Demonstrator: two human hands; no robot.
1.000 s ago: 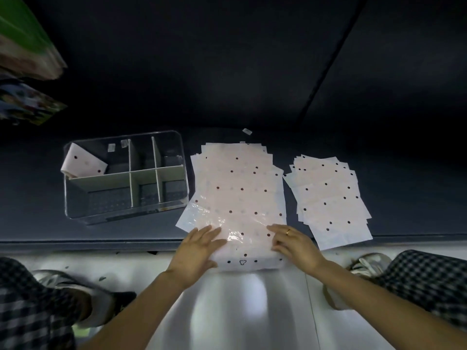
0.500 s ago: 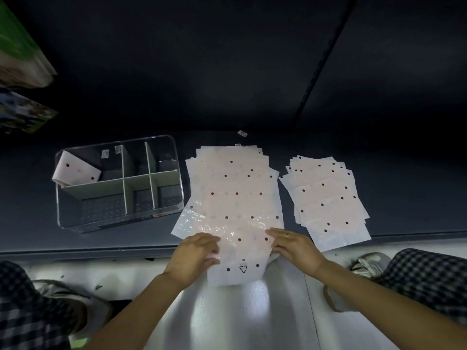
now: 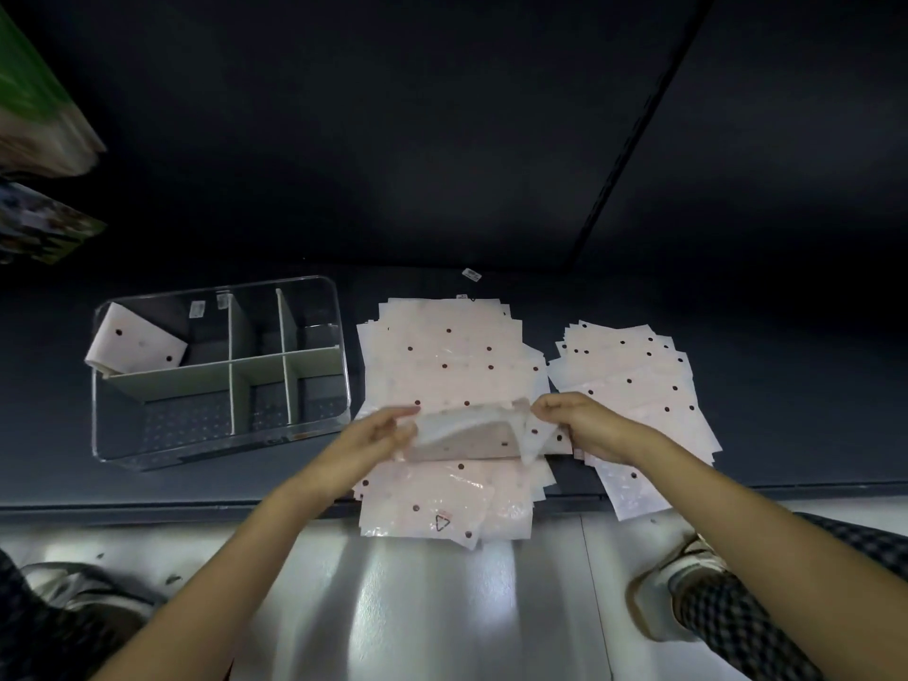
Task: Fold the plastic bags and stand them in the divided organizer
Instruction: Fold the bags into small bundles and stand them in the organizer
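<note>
A pile of pale pink dotted plastic bags [image 3: 449, 356] lies in the middle of the dark mat. My left hand [image 3: 378, 432] and my right hand [image 3: 575, 422] each pinch a near corner of the top bag [image 3: 467, 432] and hold its near end lifted and curled over toward the far side. A second, smaller pile of the same bags [image 3: 638, 390] lies to the right. The clear divided organizer [image 3: 314, 430] stands to the left; one folded bag [image 3: 135, 346] leans in its far left compartment.
The mat's near edge [image 3: 147, 506] meets a shiny light floor [image 3: 442, 607]. My shoes [image 3: 683, 577] and checked trouser legs sit at both lower corners. Colourful packages [image 3: 34, 140] show at the upper left. A small label [image 3: 471, 273] lies beyond the middle pile.
Both hands went from lying flat on the pile's near end to pinching the top bag's near corners and lifting that end up and over, away from me.
</note>
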